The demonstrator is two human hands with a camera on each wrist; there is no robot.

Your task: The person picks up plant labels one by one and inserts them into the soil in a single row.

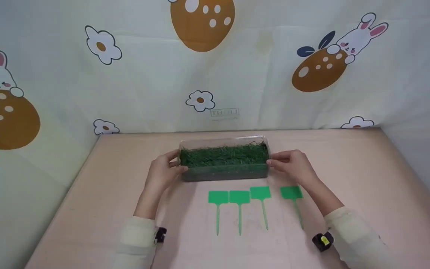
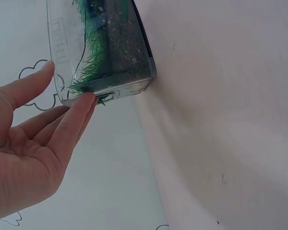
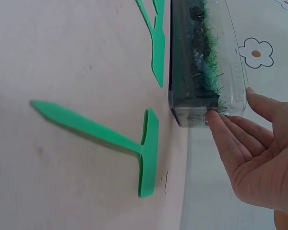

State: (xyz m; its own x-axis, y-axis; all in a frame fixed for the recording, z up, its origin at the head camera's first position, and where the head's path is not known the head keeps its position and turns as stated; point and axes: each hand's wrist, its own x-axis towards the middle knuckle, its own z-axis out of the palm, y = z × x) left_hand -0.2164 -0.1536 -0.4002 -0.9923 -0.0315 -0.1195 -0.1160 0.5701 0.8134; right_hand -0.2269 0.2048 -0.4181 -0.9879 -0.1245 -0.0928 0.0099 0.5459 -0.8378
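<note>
A clear plastic box (image 1: 224, 172) with green grass (image 1: 222, 155) over dark soil is near the back of the table, its long side toward me. My left hand (image 1: 162, 170) grips its left end, the thumb at the front corner and the fingers at the end wall. At the opposite end my right hand (image 1: 295, 166) holds it likewise. Pebbles show in the soil (image 2: 127, 48) in the left wrist view. Below the right hand lies a green T-shaped plant label (image 1: 291, 192). Three more plant labels (image 1: 239, 197) lie in front of the box, points toward me.
The pale pink tabletop (image 1: 99, 209) runs back to a cloth wall (image 1: 144, 82) printed with rabbits, flowers and brown spotted shapes. Side walls of the same cloth flank the table. Each wrist wears a small black device (image 1: 323, 241).
</note>
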